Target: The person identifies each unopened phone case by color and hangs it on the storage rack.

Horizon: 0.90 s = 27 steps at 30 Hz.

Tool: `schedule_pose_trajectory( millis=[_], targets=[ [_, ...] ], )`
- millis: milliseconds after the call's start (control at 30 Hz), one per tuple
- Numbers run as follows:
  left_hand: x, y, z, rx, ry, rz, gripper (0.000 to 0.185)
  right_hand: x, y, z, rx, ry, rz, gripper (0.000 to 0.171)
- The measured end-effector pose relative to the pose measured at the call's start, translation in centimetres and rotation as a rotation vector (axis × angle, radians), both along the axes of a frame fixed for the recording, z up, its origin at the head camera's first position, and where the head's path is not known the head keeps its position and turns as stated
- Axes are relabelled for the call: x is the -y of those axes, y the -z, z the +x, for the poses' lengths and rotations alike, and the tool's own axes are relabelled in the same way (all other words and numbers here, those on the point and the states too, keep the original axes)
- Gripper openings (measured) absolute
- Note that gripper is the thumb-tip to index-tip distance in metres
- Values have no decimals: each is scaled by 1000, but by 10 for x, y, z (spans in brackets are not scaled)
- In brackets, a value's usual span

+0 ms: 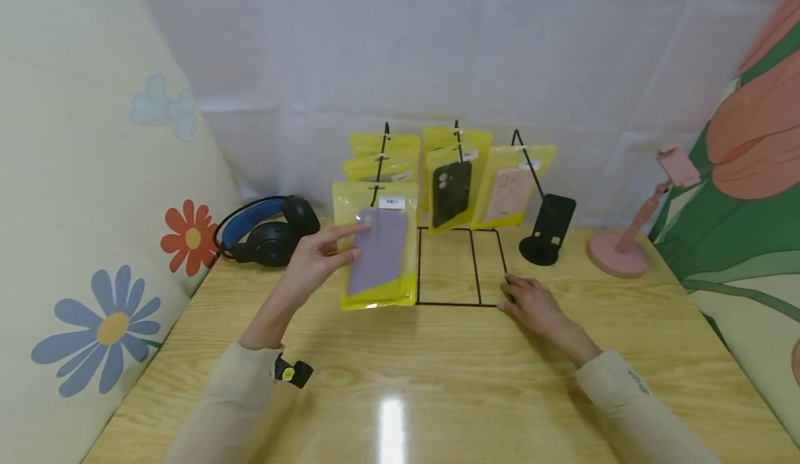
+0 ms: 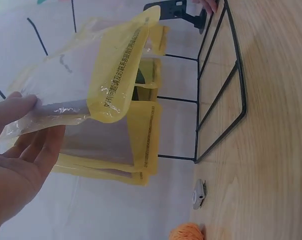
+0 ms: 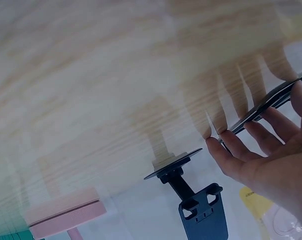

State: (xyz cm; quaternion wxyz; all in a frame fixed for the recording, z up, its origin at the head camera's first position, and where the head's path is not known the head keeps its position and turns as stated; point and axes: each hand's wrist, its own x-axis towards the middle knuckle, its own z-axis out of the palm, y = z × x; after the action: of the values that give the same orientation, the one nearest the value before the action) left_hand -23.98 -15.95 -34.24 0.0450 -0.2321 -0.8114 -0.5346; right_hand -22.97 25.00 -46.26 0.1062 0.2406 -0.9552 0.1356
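A yellow packet [image 1: 381, 255] with a purple phone case inside hangs at the front of the left hook of a black wire display rack [image 1: 459, 304]. My left hand [image 1: 346, 238] pinches this packet's left edge, and in the left wrist view the thumb and fingers of the left hand [image 2: 26, 130] close on the clear side of the packet [image 2: 116, 75]. My right hand [image 1: 515, 290] lies flat on the table, its fingers pressing the rack's front right corner. In the right wrist view the right hand [image 3: 256, 150] touches the rack wire [image 3: 271, 100].
More yellow packets hang behind: two at the back left [image 1: 381, 162], a black case [image 1: 451, 189], a pink case [image 1: 509, 189]. Headphones [image 1: 269, 231] lie at the left, with a black phone stand [image 1: 550, 231] and a pink stand [image 1: 625, 249] at the right of the wooden table [image 1: 437, 394].
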Motion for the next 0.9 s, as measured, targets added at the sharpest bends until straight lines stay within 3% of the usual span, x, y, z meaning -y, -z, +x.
schedule_pose_trajectory(
  millis=[167, 400, 733, 900],
  targets=[
    [-4, 0, -15, -11, 1, 21, 41, -1, 0, 0, 5, 14, 6, 47],
    [-4, 3, -32, 39, 9, 41, 41, 2, 0, 0, 25, 24, 9, 47],
    [2, 11, -37, 101, 49, 98, 37, 4, -1, -1, 48, 38, 9, 47],
    [7, 20, -33, 125, 41, 158, 35, 5, -2, -1, 57, 41, 11, 48]
  ],
)
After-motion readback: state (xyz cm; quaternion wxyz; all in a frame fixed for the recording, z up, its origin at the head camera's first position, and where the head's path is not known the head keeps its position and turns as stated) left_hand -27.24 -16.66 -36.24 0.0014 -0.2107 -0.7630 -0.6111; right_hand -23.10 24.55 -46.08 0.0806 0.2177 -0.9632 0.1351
